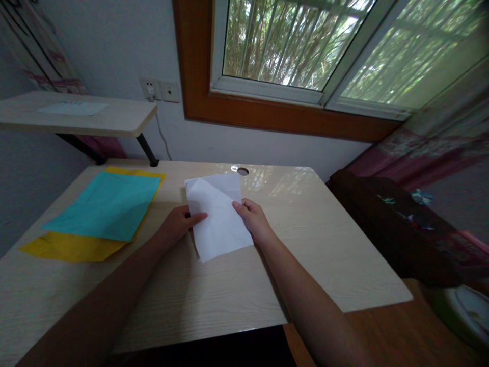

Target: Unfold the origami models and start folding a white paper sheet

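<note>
A folded sheet of white paper (219, 219) is held up just above the desk, tilted a little, with a crease line across its upper part. My left hand (179, 224) pinches its left edge, thumb on top and fingers hidden beneath. On the opposite edge, my right hand (253, 218) grips the paper with the thumb on the front and the fingers behind. More than one layer shows along the paper's left and lower edges.
On the left of the pale wooden desk (321, 244), a turquoise sheet (110, 206) lies over a yellow sheet (80, 248). A raised shelf (126, 116) stands behind them. A round cable hole (243, 172) is near the back edge, below the window.
</note>
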### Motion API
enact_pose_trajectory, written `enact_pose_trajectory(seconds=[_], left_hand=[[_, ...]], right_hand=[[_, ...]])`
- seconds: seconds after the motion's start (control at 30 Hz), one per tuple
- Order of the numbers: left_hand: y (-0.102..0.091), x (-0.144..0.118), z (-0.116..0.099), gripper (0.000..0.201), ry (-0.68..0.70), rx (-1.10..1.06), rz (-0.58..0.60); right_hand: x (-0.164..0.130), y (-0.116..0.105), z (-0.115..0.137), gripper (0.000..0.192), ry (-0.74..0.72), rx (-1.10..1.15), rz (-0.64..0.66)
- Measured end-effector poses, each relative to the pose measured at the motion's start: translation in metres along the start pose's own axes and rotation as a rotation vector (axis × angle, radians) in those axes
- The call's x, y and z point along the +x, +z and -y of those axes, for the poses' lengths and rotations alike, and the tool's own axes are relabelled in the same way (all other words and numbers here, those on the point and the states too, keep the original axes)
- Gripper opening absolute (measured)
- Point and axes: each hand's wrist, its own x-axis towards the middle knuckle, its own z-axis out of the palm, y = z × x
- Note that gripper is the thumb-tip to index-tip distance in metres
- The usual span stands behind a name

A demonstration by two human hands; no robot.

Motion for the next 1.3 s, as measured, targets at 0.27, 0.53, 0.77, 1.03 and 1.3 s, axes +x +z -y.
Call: enact_pose_trajectory(seconds=[0.27,0.53,0.77,1.03,1.3], left_hand=[[-0.001,0.004,0.005,0.035,0.12,-0.119,0.011],[0.001,0.0,0.002,0.038,0.085,-0.347,0.14],[0.001,0.003,0.012,0.044,0.113,-0.367,0.219],[0.001,0.005,0.017,0.047,0.121,-0.334,0.237],[-0.001,0.007,0.014,0.036,0.105,-0.22,0.089]], right_hand=[[0.01,-0.012,-0.006,0.043,-0.063,-0.012,-0.053],[0.006,-0.01,0.002,0.043,0.027,0.053,-0.019],[0.004,-0.011,0.004,0.042,0.069,0.059,0.023],[0.0,-0.008,0.006,0.043,0.106,0.103,0.065],[-0.003,-0.006,0.009,0.044,0.099,0.109,0.071]])
